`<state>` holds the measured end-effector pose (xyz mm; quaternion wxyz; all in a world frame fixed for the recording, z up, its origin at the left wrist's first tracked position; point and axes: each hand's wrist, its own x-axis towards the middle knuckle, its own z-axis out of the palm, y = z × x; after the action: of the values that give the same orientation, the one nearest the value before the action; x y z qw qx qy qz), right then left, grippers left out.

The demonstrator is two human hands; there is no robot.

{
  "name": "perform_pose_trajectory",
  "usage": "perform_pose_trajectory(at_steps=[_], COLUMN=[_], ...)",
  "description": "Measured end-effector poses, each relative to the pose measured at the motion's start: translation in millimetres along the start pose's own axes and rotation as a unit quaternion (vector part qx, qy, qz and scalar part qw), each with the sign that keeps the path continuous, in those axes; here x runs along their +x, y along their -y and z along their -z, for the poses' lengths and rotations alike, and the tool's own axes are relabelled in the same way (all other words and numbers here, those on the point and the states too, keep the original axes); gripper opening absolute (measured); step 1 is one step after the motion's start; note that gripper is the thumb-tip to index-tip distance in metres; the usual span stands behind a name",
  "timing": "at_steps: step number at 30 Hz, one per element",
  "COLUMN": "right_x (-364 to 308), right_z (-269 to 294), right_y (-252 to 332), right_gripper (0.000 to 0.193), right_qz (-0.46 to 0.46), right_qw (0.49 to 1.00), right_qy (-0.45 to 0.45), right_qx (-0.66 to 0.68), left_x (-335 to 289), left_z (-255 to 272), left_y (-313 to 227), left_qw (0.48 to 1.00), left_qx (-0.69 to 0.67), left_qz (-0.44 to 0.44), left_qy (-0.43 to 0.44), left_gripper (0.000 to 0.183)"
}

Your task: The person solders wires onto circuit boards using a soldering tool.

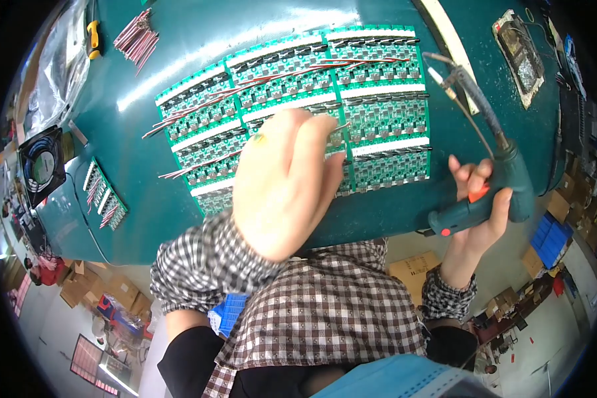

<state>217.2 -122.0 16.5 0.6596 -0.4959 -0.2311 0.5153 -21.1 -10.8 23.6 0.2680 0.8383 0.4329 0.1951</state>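
Green circuit boards (378,119) lie in joined panels on the table, with rows of small parts, white strips and black wires. Red and white wires (259,81) run loosely across the upper rows. My left hand (282,176) is over the middle panel, its fingers bent down and drawn together at the boards. A thin wire-like end shows by its fingertips, but what they pinch is mostly hidden. On the right, my right hand (481,205) grips a dark green soldering gun (511,179) with a red trigger. Its metal tip and thin feed tube point up, just right of the panels.
The green table (199,26) carries a bundle of red and white wires (137,38), a yellow-handled tool (94,40), a black fan (43,164) and a small board strip (104,196). A residue-covered tray (521,56) sits far right, beyond a pale curved strip (451,40).
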Motion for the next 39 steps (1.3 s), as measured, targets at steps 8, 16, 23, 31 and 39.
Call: perform_pose_trajectory(at_steps=[8, 16, 23, 31, 39], right_x=[49.5, 24.4, 15.1, -15.6, -34.6], right_z=[-13.2, -11.0, -32.7, -17.4, -20.4], right_y=[-33.1, -35.6, -31.9, 5.7, 18.6], right_gripper=[0.046, 0.046, 0.022, 0.028, 0.031], right_qz=[0.007, 0.015, -0.005, 0.099, 0.055], right_qw=[0.989, 0.996, 0.993, 0.98, 0.975], right_qy=[0.091, 0.093, 0.012, -0.048, -0.064], right_qx=[0.119, 0.007, 0.12, 0.165, 0.207], left_x=[-17.1, -25.8, -54.6, -55.7, -38.1], left_z=[9.6, -0.3, -3.1, 2.1, 10.8], left_y=[9.0, 3.7, -12.3, -4.4, -38.4], left_qw=[0.984, 0.97, 0.967, 0.99, 0.908], left_qx=[0.123, 0.189, 0.231, -0.025, -0.384], left_qz=[-0.029, -0.024, -0.046, -0.06, 0.063], left_qy=[0.123, 0.152, 0.098, -0.125, -0.158], left_gripper=[0.076, 0.08, 0.072, 0.036, 0.03])
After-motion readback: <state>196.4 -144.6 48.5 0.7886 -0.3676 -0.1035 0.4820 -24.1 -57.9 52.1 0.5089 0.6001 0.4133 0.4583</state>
